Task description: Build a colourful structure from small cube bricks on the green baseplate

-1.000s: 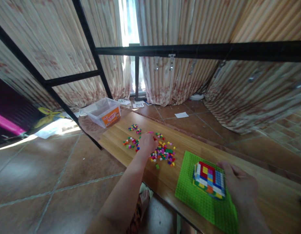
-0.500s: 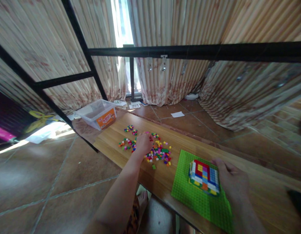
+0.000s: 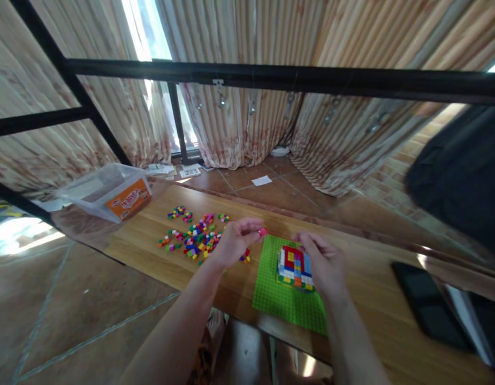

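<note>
Your green baseplate lies flat, multicolour brick build on it. Your pinched pink-red brick: by plate's far-left corner. Loose bricks scattered left.

Right hand hides an edge of the block build beside its fingers; pink brick in left hand's fingertips: shape unclear

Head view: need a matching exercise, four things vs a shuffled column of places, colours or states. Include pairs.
Things
1. Left hand
2. Baseplate
3. Plastic box
4. White sheet

Places, colours, states
A. Clear, with an orange label
B. Lying on the tiled floor
C. Holding a small pinkish-red piece
D. Green, under the multicoloured block build

Pairs: 1-C, 2-D, 3-A, 4-B
</note>
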Available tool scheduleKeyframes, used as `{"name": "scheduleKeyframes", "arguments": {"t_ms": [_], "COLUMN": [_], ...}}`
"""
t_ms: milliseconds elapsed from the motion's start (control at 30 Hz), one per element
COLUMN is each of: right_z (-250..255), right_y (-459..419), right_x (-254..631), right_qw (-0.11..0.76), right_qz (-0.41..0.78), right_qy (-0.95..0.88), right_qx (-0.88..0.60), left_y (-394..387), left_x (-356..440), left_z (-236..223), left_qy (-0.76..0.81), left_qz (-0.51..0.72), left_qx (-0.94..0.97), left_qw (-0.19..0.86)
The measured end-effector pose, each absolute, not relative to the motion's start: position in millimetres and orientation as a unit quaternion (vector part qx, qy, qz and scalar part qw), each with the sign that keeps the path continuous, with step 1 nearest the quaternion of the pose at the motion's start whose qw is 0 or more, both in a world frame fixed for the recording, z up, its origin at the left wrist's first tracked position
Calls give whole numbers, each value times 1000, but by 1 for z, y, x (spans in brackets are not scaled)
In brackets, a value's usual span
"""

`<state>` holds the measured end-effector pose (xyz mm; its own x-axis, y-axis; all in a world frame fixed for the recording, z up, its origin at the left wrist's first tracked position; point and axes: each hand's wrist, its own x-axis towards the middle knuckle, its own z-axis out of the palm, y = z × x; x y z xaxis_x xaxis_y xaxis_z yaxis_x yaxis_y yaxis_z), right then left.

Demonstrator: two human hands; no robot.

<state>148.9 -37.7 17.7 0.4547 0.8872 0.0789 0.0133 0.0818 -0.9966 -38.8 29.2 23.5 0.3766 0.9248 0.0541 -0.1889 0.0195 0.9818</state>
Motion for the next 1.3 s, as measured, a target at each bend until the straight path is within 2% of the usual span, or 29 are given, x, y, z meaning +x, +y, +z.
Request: {"name": "scheduleKeyframes", "arguments": {"t_ms": [200, 400, 767, 867, 1000, 1300], "right_z": [22, 21, 20, 21, 15, 5], "right_y": [-42, -43, -46, -46, -48, -53], "right_x": [142, 145, 156, 174, 201, 203], "right_qw": [583, 594, 613, 600, 534, 413], "right_qz": [383, 376, 425, 333, 218, 184], "right_qy": [-447, -445, -408, -410, -450, -567], "right_qx": [-560, -555, -527, -601, -682, -688], "left_y": [17, 10, 9, 13, 22, 24], "left_x": [-8, 9, 11, 9, 3, -6], "left_z": [24, 19, 30, 26, 15, 10], "left_qy": [328, 299, 296, 345, 439, 491], "left_qz": [436, 452, 412, 425, 396, 285], "left_qx": [583, 576, 558, 575, 625, 733], "left_qw": [602, 611, 657, 607, 510, 374]}}
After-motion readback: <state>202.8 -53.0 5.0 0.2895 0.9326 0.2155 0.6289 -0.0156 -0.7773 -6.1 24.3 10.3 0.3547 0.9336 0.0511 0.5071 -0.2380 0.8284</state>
